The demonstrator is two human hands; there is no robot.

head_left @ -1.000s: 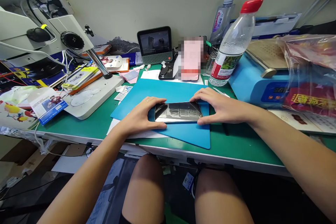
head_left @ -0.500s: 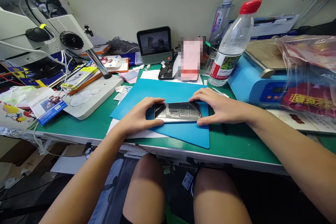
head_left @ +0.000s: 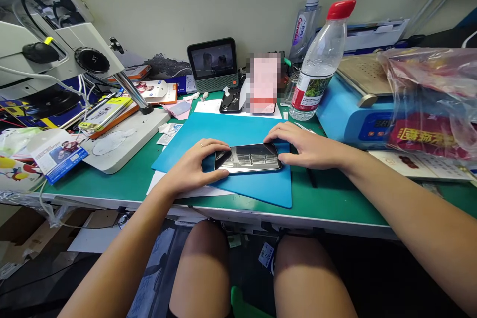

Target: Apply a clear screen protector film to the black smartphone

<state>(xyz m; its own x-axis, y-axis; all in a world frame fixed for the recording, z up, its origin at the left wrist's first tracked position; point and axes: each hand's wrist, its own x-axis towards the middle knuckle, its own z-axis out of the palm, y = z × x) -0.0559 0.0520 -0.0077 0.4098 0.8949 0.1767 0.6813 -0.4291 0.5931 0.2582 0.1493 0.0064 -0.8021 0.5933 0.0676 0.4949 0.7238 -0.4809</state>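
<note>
A dark, glossy phone (head_left: 249, 158) lies flat on a blue mat (head_left: 227, 134) near the bench's front edge. My left hand (head_left: 192, 166) clamps the phone's left end, thumb on the near edge and fingers on the far edge. My right hand (head_left: 303, 146) pinches the right end the same way, fingers curled over the far corner. Both hands hold it against the mat.
A microscope with a white base (head_left: 122, 139) stands at the left. A water bottle (head_left: 316, 67), a small screen (head_left: 213, 63) and another phone (head_left: 231, 101) are behind the mat. A blue heating machine (head_left: 357, 117) and a plastic bag (head_left: 428, 99) sit at the right. Green bench top (head_left: 335, 203).
My hands and the phone stay together on the mat; my right fingers have drawn in closer over the phone's right end. The camera has shifted slightly.
</note>
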